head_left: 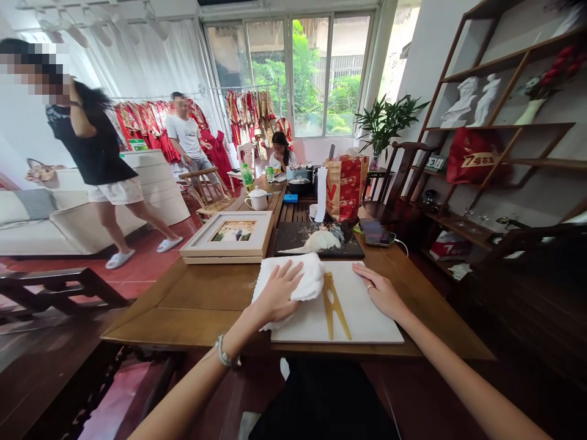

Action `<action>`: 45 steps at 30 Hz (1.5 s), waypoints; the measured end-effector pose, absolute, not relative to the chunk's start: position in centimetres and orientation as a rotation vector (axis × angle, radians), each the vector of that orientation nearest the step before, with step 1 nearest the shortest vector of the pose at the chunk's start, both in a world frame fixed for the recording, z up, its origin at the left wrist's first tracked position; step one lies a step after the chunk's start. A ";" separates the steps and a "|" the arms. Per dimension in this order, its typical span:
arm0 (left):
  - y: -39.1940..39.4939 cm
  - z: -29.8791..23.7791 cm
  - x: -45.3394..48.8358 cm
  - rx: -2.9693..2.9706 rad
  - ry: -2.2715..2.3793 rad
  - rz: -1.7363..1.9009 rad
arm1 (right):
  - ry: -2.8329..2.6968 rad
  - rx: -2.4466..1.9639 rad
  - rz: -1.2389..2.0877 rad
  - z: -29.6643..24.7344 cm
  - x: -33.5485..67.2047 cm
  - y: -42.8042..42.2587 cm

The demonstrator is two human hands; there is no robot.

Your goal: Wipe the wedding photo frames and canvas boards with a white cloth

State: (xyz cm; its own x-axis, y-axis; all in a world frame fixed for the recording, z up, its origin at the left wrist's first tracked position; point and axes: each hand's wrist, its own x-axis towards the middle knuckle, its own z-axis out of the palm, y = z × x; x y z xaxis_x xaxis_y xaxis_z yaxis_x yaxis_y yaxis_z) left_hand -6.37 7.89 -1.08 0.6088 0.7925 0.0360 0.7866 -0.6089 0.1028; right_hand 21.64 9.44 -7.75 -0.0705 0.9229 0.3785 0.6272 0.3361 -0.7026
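Note:
My left hand (pixel 280 294) lies with spread fingers on a folded white towel (pixel 314 278). The towel covers the left part of a flat white board (pixel 367 321) at the table's near edge. On the board's right side rests my right hand (pixel 380 290), fingers stretched out near its far right corner. Between the two hands a yellow, A-shaped flat tool (pixel 335 308) with a round hole lies on the board. Just beyond the board is a dark slab (pixel 287 235) with a white fan-like shape (pixel 321 241) on it.
Framed pictures (pixel 224 235) are stacked at the left of the wooden table (pixel 192 305). Farther back stand a white lidded cup (pixel 257 198), a green bottle (pixel 247 178) and a red paper bag (pixel 346 186). A phone (pixel 376 232) with a cable lies right. Three people are beyond.

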 end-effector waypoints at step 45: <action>-1.4 0.1 -4.8 2.649 1.323 -0.178 | -1.783 -1.369 0.433 -8.1 21.6 9.5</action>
